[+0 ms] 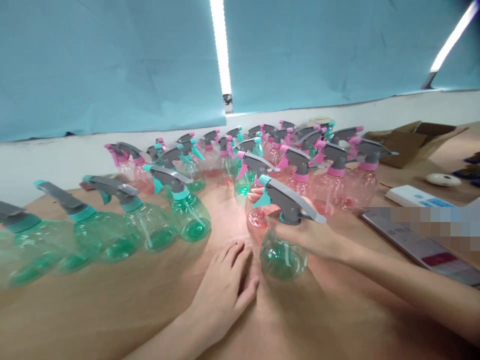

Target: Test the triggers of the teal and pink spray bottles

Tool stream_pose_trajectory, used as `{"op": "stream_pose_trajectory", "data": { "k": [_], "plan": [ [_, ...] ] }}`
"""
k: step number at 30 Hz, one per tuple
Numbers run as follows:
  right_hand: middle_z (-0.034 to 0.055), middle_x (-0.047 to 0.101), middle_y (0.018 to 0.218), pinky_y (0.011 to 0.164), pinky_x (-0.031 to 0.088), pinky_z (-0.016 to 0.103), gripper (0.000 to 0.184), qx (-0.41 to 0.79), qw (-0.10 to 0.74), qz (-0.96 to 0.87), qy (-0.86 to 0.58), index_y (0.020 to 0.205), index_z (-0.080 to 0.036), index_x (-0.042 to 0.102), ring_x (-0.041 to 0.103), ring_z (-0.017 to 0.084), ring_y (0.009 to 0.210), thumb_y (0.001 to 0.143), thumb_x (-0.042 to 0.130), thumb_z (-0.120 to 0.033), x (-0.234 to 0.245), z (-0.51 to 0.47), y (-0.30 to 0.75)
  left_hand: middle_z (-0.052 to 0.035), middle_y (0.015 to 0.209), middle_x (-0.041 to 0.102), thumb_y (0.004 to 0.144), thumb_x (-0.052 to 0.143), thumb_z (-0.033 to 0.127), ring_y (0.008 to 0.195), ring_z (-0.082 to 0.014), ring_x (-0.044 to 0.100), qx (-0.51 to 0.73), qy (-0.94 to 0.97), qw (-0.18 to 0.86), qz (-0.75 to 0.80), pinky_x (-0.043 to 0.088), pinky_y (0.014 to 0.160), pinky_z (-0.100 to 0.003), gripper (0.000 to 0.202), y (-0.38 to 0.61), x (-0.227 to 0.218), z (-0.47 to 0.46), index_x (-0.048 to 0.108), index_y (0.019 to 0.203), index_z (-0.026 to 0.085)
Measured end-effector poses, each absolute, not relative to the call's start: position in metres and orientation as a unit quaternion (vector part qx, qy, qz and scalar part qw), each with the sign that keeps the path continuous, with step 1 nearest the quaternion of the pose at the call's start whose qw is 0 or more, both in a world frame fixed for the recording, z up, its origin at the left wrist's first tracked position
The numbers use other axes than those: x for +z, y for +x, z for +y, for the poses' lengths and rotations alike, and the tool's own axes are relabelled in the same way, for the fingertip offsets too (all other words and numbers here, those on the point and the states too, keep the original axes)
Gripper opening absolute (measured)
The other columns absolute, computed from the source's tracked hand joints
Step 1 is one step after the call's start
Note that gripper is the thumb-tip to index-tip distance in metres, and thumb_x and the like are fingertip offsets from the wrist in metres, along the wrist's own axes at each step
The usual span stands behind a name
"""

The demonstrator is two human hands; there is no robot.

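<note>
My right hand grips the neck of a green spray bottle with a grey trigger head and teal nozzle; the bottle stands on the brown table. Fingers wrap round the collar just under the trigger. My left hand lies flat on the table, fingers spread, just left of that bottle and holding nothing. A pink spray bottle stands right behind the held one.
Several green bottles line the left side and several pink ones crowd the back right. An open cardboard box, a white device, a round white object and a flat printed card lie at the right.
</note>
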State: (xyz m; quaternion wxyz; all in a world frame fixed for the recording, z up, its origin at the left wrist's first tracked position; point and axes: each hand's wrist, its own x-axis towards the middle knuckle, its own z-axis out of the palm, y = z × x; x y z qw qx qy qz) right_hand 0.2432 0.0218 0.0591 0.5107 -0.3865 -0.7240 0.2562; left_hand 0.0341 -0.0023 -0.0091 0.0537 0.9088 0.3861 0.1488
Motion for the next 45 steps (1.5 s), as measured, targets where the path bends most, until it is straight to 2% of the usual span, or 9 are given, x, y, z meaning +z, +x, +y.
{"op": "stream_pose_trajectory", "data": {
  "k": [6,9,14,19,24,26,32,41,45],
  "plan": [
    [-0.0024,0.055,0.075,0.057,0.047,0.026,0.007,0.231,0.51,-0.725,-0.4,0.075,-0.023,0.053,0.046,0.01,0.056,0.073,0.052,-0.016,0.06,0.02,0.243,-0.016,0.135,0.051,0.092,0.048,0.031,0.127,-0.0337,0.044,0.149,0.908,0.061,0.387,0.038,0.103,-0.054,0.044,0.034,-0.009,-0.002,0.045,0.133,0.015],
    [-0.0025,0.054,0.073,0.057,0.046,0.027,0.008,0.239,0.504,-0.723,-0.407,0.074,-0.023,0.054,0.048,0.011,0.058,0.072,0.052,-0.016,0.06,0.019,0.243,-0.0152,0.135,0.051,0.092,0.049,0.032,0.127,-0.0332,0.045,0.153,0.908,0.06,0.385,0.038,0.103,-0.054,0.044,0.035,-0.009,-0.002,0.045,0.133,0.016],
    [-0.004,0.045,0.065,0.051,0.038,0.025,0.007,0.27,0.481,-0.721,-0.419,0.072,-0.023,0.053,0.037,0.01,0.052,0.072,0.05,-0.018,0.062,0.019,0.245,-0.0143,0.134,0.052,0.091,0.049,0.031,0.126,-0.0335,0.045,0.158,0.906,0.061,0.388,0.039,0.102,-0.053,0.044,0.035,-0.009,-0.002,0.046,0.133,0.017],
    [-0.0051,0.038,0.062,0.047,0.032,0.023,0.009,0.307,0.456,-0.731,-0.404,0.063,-0.022,0.044,0.033,0.009,0.052,0.066,0.046,-0.014,0.067,0.017,0.247,-0.0149,0.135,0.051,0.092,0.048,0.03,0.127,-0.0332,0.044,0.151,0.909,0.057,0.385,0.039,0.102,-0.053,0.043,0.035,-0.008,-0.003,0.046,0.133,0.016],
    [-0.0048,0.046,0.062,0.052,0.038,0.025,0.015,0.286,0.469,-0.732,-0.402,0.078,-0.023,0.051,0.044,0.011,0.055,0.066,0.045,-0.017,0.068,0.017,0.249,-0.0151,0.134,0.052,0.092,0.048,0.031,0.126,-0.0331,0.045,0.143,0.91,0.046,0.387,0.039,0.103,-0.053,0.042,0.036,-0.007,-0.003,0.047,0.132,0.015],
    [-0.0044,0.048,0.063,0.052,0.039,0.025,0.014,0.279,0.47,-0.737,-0.397,0.075,-0.023,0.05,0.046,0.012,0.055,0.064,0.045,-0.016,0.068,0.017,0.25,-0.0151,0.135,0.052,0.093,0.048,0.032,0.126,-0.033,0.045,0.143,0.911,0.041,0.385,0.04,0.102,-0.053,0.043,0.035,-0.007,-0.003,0.046,0.132,0.015],
    [-0.005,0.047,0.061,0.048,0.037,0.024,0.009,0.278,0.468,-0.746,-0.383,0.068,-0.023,0.047,0.041,0.011,0.051,0.066,0.046,-0.014,0.068,0.018,0.252,-0.0147,0.134,0.052,0.092,0.049,0.031,0.126,-0.0325,0.045,0.149,0.911,0.038,0.383,0.039,0.103,-0.052,0.042,0.035,-0.009,-0.002,0.047,0.131,0.015],
    [-0.0035,0.052,0.061,0.049,0.04,0.025,0.012,0.297,0.474,-0.745,-0.362,0.078,-0.023,0.058,0.044,0.012,0.052,0.072,0.049,-0.02,0.061,0.021,0.251,-0.0153,0.135,0.051,0.093,0.048,0.03,0.127,-0.0326,0.044,0.143,0.912,0.044,0.383,0.039,0.102,-0.052,0.042,0.035,-0.007,-0.002,0.046,0.132,0.015],
    [-0.0052,0.05,0.057,0.047,0.039,0.025,0.018,0.29,0.476,-0.734,-0.387,0.089,-0.021,0.061,0.042,0.011,0.048,0.074,0.053,-0.02,0.056,0.022,0.251,-0.016,0.135,0.051,0.092,0.049,0.03,0.127,-0.0329,0.043,0.138,0.911,0.044,0.387,0.039,0.102,-0.052,0.042,0.035,-0.007,-0.002,0.047,0.131,0.013]
  ]
}}
